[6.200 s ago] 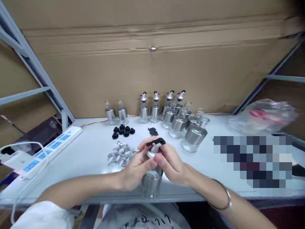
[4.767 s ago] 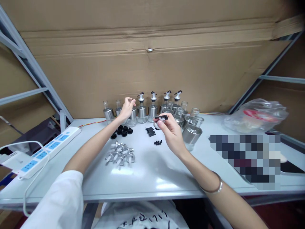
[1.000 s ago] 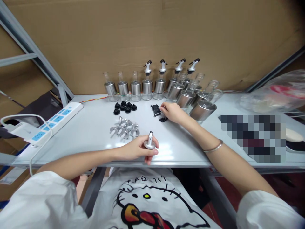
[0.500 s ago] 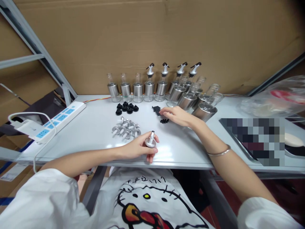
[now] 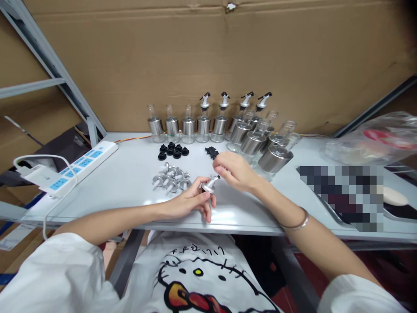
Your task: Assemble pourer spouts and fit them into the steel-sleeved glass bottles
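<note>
My left hand [image 5: 189,202] grips a silver pourer spout [image 5: 208,185] near the front of the white table [image 5: 124,187], the spout tilted to the right. My right hand [image 5: 236,171] is curled with its fingertips pinched at the spout's tip; whatever small piece it holds is hidden. A pile of silver spouts [image 5: 171,179] lies just left of the hands. Behind them sit several black round caps [image 5: 172,151] and small black parts [image 5: 211,151].
Glass bottles with steel sleeves [image 5: 189,126] stand in a row against the cardboard wall, some capped with spouts [image 5: 223,101]; more uncapped bottles [image 5: 272,150] cluster to the right. A white power strip [image 5: 74,167] lies at the left, a plastic bag [image 5: 371,139] at the right.
My right hand came back from the small black parts to the spout in my left hand. My left hand lifted the spout and tilted it rightward.
</note>
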The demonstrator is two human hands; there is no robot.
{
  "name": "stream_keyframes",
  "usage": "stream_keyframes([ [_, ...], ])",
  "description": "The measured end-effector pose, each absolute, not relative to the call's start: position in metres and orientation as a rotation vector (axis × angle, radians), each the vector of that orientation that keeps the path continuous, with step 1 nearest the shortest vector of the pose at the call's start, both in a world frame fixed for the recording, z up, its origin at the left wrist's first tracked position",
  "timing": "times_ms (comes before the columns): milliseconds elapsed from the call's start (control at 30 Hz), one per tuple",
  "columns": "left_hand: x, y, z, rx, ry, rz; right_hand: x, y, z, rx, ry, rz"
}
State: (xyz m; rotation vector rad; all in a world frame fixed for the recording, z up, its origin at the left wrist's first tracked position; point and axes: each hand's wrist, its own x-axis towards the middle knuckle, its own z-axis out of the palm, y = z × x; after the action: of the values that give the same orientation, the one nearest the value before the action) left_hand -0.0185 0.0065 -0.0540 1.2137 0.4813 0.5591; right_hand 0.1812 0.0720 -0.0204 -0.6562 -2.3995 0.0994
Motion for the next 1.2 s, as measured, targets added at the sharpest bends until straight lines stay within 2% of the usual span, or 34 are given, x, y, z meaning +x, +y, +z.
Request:
stream_keyframes([
  [133, -0.021, 0.006, -0.057, 1.241, 0.382, 0.612, 0.166, 0.056, -0.026, -0.486, -2.408, 0.151],
  [333, -0.022, 0.005, -0.054, 1.267, 0.438, 0.476, 0.160, 0.052, -0.027, -0.349, -2.402, 0.376],
  [567, -0.022, 0.001, -0.049, 1.265, 0.429, 0.545, 0.166, 0.051, -0.016, -0.616, -2.370, 0.739],
  [767, -0.021, 0.000, -0.053, 1.324, 0.416, 0.552, 0.165, 0.050, -0.021, -0.612, -2.278, 0.960],
  [1033, -0.019, -0.002, -0.052, 1.424, 0.467, 0.614, 0.160, 0.050, -0.019, -0.663, -2.382, 0.783],
  [1200, -0.020, -0.005, -0.051, 1.498, 0.511, 0.702, 0.163, 0.051, -0.016, -0.777, -2.355, 0.836],
])
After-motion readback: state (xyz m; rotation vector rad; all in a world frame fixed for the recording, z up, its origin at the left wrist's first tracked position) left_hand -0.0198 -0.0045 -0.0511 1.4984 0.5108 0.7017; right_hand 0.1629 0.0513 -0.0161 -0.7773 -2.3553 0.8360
